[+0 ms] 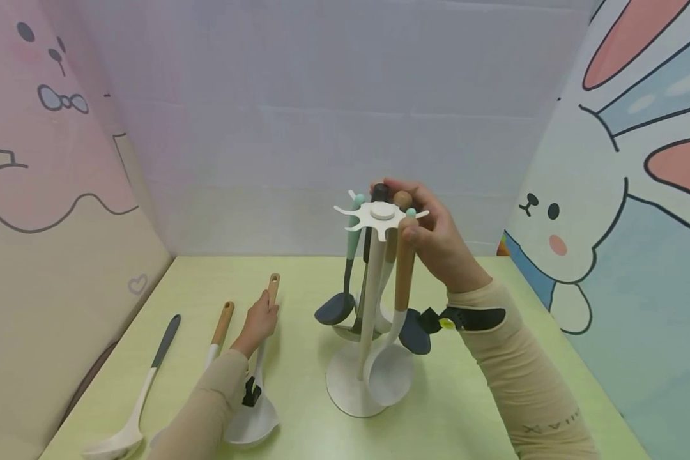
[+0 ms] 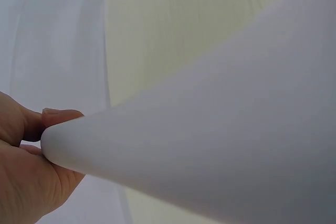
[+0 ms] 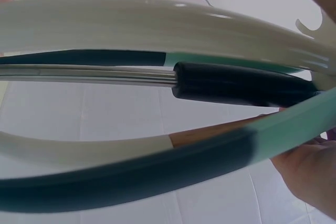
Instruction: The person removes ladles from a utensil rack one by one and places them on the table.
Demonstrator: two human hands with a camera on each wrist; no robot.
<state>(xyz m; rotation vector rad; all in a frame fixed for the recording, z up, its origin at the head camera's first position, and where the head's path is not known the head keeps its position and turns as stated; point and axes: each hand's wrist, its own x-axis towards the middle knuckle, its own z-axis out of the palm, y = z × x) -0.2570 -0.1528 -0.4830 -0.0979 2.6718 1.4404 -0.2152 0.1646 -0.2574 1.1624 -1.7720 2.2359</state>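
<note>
My left hand (image 1: 259, 322) grips the wooden handle of a white spatula (image 1: 253, 421), whose broad head points toward me. Close up in the left wrist view, white utensil (image 2: 184, 145) runs into the left hand (image 2: 31, 166). At the top of a white rotating utensil rack (image 1: 382, 214), my right hand (image 1: 437, 236) reaches round the hooks. Its thumb lies on the upper wooden handle of a white ladle (image 1: 392, 377), the other fingers partly hidden. A green-and-dark handle (image 3: 210, 150) passes before the right hand (image 3: 310, 174) in the right wrist view.
Dark-headed tools with green handles, one being a navy utensil (image 1: 335, 309), hang on the rack beside a black-handled one. Left of my left hand lie a wooden-handled white utensil (image 1: 223, 322) and a grey-handled white ladle (image 1: 128, 437). Printed curtains surround the green table (image 1: 471, 396).
</note>
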